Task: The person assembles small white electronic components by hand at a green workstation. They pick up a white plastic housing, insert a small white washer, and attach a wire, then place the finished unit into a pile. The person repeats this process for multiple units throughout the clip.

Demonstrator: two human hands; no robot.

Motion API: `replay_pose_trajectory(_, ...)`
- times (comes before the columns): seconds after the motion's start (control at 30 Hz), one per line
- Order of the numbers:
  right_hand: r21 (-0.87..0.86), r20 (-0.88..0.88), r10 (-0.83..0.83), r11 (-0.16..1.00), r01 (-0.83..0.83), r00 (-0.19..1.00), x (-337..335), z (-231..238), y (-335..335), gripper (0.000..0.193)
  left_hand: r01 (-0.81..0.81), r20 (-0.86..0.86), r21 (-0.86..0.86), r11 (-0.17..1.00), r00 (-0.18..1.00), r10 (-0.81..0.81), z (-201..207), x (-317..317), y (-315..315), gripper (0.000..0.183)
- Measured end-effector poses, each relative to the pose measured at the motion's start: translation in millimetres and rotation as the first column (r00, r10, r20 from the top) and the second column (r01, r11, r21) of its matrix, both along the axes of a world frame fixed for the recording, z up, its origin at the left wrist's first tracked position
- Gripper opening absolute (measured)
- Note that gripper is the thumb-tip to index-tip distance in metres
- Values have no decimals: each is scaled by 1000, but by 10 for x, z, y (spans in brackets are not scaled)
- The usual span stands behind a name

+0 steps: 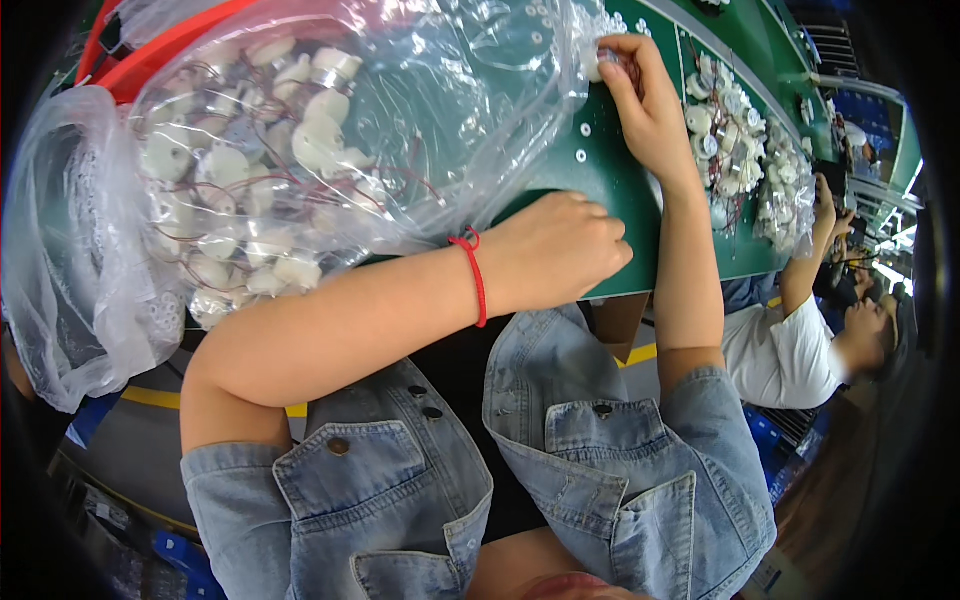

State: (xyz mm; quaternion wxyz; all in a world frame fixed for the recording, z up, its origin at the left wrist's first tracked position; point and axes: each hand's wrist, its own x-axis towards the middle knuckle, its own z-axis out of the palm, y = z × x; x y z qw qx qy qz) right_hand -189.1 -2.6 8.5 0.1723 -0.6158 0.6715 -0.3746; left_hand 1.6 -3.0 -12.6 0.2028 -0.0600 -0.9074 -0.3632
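Note:
My left hand [565, 250], with a red string bracelet on its wrist, rests curled at the near edge of the green table [625, 215]. Its fingers are closed, and whatever they may hold is hidden. Farther off, my right hand [650, 110] pinches a small white part with dark red wires [606, 58], partly covered by the fingers. Two loose white rings [583, 143] lie between my hands. To the left, a large clear plastic bag [450, 110] holds many white rounded parts with red wires [215, 170]. Its right end reaches close to my right fingertips.
A second clear bag [85, 260] hangs at the left, beside an orange-red bin [165, 45]. Beyond my right forearm, more white wired parts [725, 130] lie piled, with a bagged bundle [788, 195] alongside. A co-worker in a white shirt [785, 355] sits at the right.

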Motion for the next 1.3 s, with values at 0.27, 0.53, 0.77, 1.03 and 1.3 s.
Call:
replay_pose_trajectory(0.27, 117, 98, -68, 992, 57, 993, 118, 71, 15, 18, -4, -1, -33, 999, 1000, 4, -18, -2, 3, 8)
replay_pose_trajectory(0.53, 127, 56, -68, 990, 60, 996, 101, 55, 5, 16, -7, -3, -37, 999, 1000, 7, -1, 2, -5, 9)
replay_pose_trajectory(0.77, 126, 34, -65, 990, 61, 997, 120, 67, 2, 15, -11, -7, -39, 999, 1000, 11, -10, -3, 4, 8)
replay_pose_trajectory(1.03, 178, -250, 8, 983, 37, 968, 134, 203, -32, 17, -17, 0, -37, 999, 1000, 17, -11, -8, 4, 6)
replay_pose_trajectory(1.3, 104, -334, 112, 991, -81, 936, 103, 183, -49, 20, -24, -11, -28, 999, 1000, 24, -16, -14, 15, 7)
